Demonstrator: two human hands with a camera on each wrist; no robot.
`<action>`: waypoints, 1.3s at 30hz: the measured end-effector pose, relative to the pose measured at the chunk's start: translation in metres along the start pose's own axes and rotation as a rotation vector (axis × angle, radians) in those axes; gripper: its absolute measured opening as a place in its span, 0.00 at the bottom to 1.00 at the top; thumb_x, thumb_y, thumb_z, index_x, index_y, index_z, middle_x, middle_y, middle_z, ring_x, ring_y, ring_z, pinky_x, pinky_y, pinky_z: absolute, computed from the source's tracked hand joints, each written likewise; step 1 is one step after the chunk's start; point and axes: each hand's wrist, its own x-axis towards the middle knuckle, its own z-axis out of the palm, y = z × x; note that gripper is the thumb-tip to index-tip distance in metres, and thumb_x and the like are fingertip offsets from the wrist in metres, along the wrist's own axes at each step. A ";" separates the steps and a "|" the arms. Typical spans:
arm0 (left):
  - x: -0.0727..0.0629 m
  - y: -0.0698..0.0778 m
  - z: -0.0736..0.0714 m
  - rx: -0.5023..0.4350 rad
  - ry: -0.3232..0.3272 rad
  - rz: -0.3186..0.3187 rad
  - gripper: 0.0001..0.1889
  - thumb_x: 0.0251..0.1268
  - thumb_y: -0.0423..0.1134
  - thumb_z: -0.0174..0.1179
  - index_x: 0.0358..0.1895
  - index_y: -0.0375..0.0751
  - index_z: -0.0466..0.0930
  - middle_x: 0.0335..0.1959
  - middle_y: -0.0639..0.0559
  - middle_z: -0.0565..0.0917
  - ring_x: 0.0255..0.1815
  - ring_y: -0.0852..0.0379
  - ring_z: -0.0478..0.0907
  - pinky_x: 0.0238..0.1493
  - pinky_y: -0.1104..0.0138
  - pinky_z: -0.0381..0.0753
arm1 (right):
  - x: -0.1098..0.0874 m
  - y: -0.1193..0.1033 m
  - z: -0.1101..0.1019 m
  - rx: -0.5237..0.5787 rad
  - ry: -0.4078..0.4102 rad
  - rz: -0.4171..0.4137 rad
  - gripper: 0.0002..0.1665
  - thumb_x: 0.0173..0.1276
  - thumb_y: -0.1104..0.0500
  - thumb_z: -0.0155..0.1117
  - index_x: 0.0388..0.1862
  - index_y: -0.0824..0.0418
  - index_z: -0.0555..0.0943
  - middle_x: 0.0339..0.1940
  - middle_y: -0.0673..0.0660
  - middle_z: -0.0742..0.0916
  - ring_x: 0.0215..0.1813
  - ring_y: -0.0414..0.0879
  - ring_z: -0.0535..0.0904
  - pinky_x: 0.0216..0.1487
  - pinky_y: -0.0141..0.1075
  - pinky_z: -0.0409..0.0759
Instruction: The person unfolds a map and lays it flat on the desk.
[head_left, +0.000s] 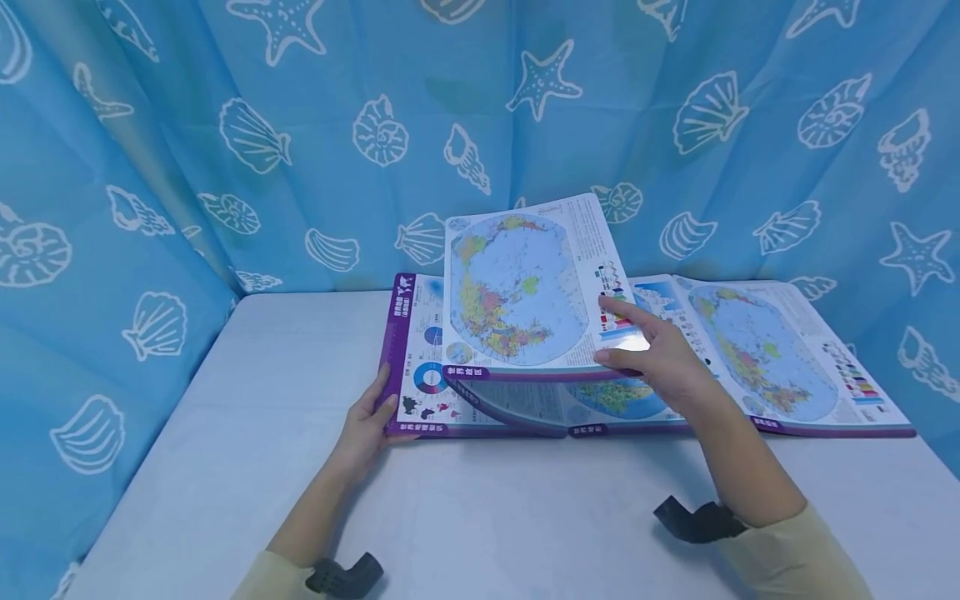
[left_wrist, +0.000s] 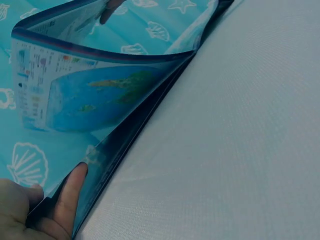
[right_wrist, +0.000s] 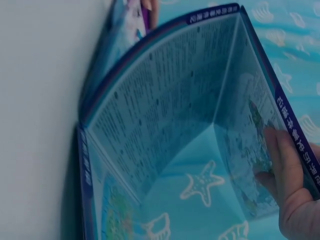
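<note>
A glossy folding world map point(head_left: 870, 358) with purple borders lies partly unfolded on the white table. My left hand point(head_left: 367, 425) grips its left edge beside the purple strip, thumb on top; the left wrist view shows the fingers point(left_wrist: 72, 195) at that edge. One map panel point(head_left: 517, 283) is lifted and tilted over the left part. My right hand point(head_left: 667, 358) holds this panel at its right edge. In the right wrist view its fingers point(right_wrist: 285, 155) lie against one panel face, and another panel point(right_wrist: 160, 95) bends between the raised part and the table.
Blue curtains point(head_left: 330, 167) with white shell and starfish prints hang behind and at the left of the white table point(head_left: 510, 517). A dark camera mount point(head_left: 348, 575) sits at the left wrist and another camera mount point(head_left: 697, 521) at the right.
</note>
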 end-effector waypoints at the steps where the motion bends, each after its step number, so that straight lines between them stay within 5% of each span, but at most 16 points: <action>1: 0.000 0.000 0.000 0.005 -0.002 0.001 0.29 0.77 0.34 0.36 0.76 0.61 0.43 0.75 0.41 0.51 0.66 0.35 0.65 0.47 0.59 0.82 | 0.000 0.000 -0.002 -0.004 0.002 0.005 0.48 0.58 0.51 0.71 0.74 0.41 0.57 0.76 0.60 0.57 0.73 0.61 0.54 0.68 0.60 0.59; 6: 0.003 -0.001 0.000 0.029 -0.014 -0.002 0.29 0.77 0.35 0.35 0.76 0.60 0.42 0.75 0.43 0.52 0.67 0.37 0.65 0.48 0.59 0.82 | -0.003 0.000 -0.011 0.058 -0.008 0.030 0.48 0.58 0.50 0.70 0.74 0.39 0.57 0.72 0.60 0.63 0.61 0.53 0.72 0.57 0.38 0.77; 10: 0.004 -0.002 -0.001 0.044 -0.021 0.001 0.29 0.77 0.35 0.35 0.76 0.60 0.42 0.75 0.44 0.52 0.68 0.38 0.65 0.49 0.60 0.82 | -0.005 0.001 -0.017 0.054 0.001 0.021 0.48 0.58 0.49 0.70 0.75 0.40 0.56 0.70 0.60 0.65 0.52 0.44 0.77 0.47 0.29 0.80; 17: 0.004 -0.003 -0.002 0.049 -0.013 -0.003 0.29 0.77 0.35 0.36 0.76 0.61 0.43 0.76 0.44 0.51 0.68 0.38 0.64 0.49 0.60 0.82 | -0.007 0.007 -0.029 0.044 0.035 0.015 0.48 0.60 0.49 0.69 0.75 0.38 0.55 0.70 0.61 0.64 0.53 0.47 0.73 0.47 0.28 0.80; 31: 0.004 -0.003 -0.003 0.101 -0.003 -0.001 0.29 0.77 0.36 0.36 0.76 0.60 0.43 0.77 0.47 0.48 0.71 0.42 0.60 0.57 0.61 0.76 | -0.017 0.007 -0.059 -0.055 0.089 0.005 0.47 0.62 0.48 0.67 0.75 0.36 0.53 0.74 0.64 0.57 0.51 0.38 0.71 0.45 0.24 0.79; 39: 0.004 -0.003 -0.002 0.120 -0.003 0.010 0.28 0.78 0.36 0.36 0.76 0.60 0.43 0.77 0.47 0.48 0.72 0.43 0.59 0.59 0.62 0.73 | -0.022 0.009 -0.087 0.013 0.148 0.050 0.44 0.62 0.48 0.67 0.73 0.31 0.56 0.72 0.61 0.57 0.46 0.31 0.76 0.45 0.24 0.80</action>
